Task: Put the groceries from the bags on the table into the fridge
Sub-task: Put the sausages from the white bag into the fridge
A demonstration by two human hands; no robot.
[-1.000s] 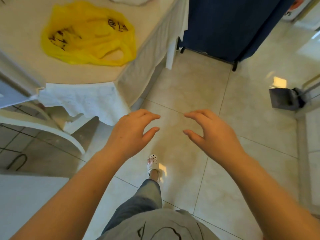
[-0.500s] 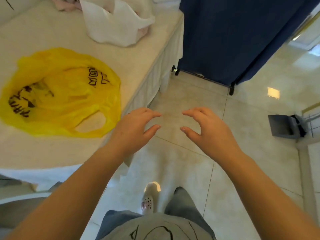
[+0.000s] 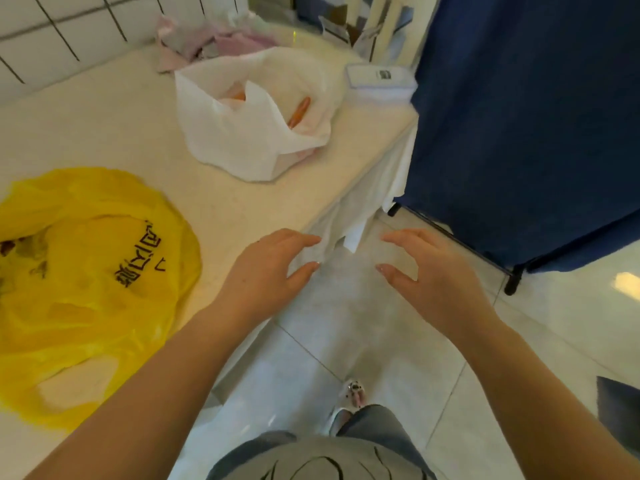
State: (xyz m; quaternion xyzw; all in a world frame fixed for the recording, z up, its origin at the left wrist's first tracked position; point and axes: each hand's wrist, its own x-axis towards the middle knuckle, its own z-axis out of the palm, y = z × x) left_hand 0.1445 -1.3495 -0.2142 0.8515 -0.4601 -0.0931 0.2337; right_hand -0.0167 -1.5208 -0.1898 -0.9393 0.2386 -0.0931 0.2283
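A white plastic bag [image 3: 242, 133] stands open on the cream table [image 3: 114, 109], with orange items [image 3: 298, 112] showing inside it. A flattened yellow plastic bag [image 3: 86, 271] with dark print lies nearer, at the left. My left hand [image 3: 266, 271] hovers over the table's near edge, fingers spread and loosely bent, holding nothing. My right hand [image 3: 429, 271] hangs level with it over the floor, also spread and empty. Both hands are well short of the white bag. No fridge is in view.
A dark blue curtain on a black frame [image 3: 519, 133] stands close to the table's right end. A white box [image 3: 377, 79] and crumpled pinkish bags [image 3: 214, 43] lie at the table's far side by a tiled wall. Glossy tiled floor runs between table and curtain.
The view has swung up and forward along the table, bringing the white bag into view and the yellow bag closer. Both empty hands keep the same spread pose.
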